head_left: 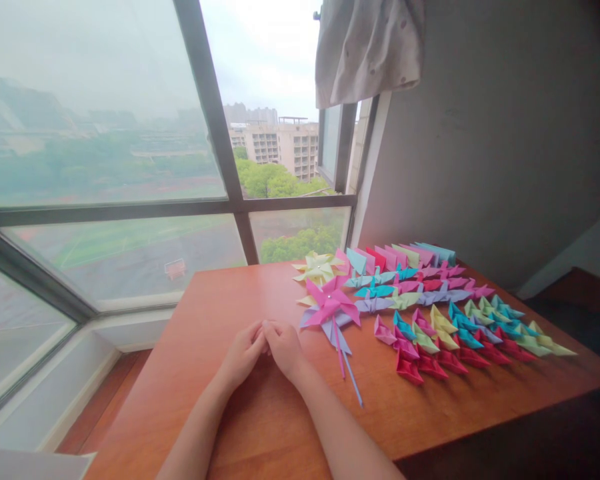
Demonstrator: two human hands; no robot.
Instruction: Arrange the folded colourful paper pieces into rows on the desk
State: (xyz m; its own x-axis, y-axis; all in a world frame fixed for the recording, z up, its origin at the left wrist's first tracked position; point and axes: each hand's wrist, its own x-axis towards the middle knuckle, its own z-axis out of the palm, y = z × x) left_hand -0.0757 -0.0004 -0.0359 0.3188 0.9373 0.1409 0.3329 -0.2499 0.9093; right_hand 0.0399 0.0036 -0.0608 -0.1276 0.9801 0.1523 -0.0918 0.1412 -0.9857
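My left hand [244, 351] and my right hand [285, 348] rest together on the wooden table, fingers folded in against each other. Both are closed, and no object shows in them; the inner sides of the fingers are hidden. Just right of my right hand lies a pink paper pinwheel [330, 300] with a pink stick, overlapping a lavender pinwheel [341, 337] on a blue stick. Behind these is a pale yellow pinwheel [314, 268]. Rows of folded paper boats [450, 361] and paper cranes [375, 291] in several colours spread to the right.
The reddish-brown table [180, 373] reaches towards a large framed window [240, 200]. Upright folded papers [395, 257] line the table's back edge by the grey wall [480, 133]. A light curtain [370, 50] hangs at the upper right of the window.
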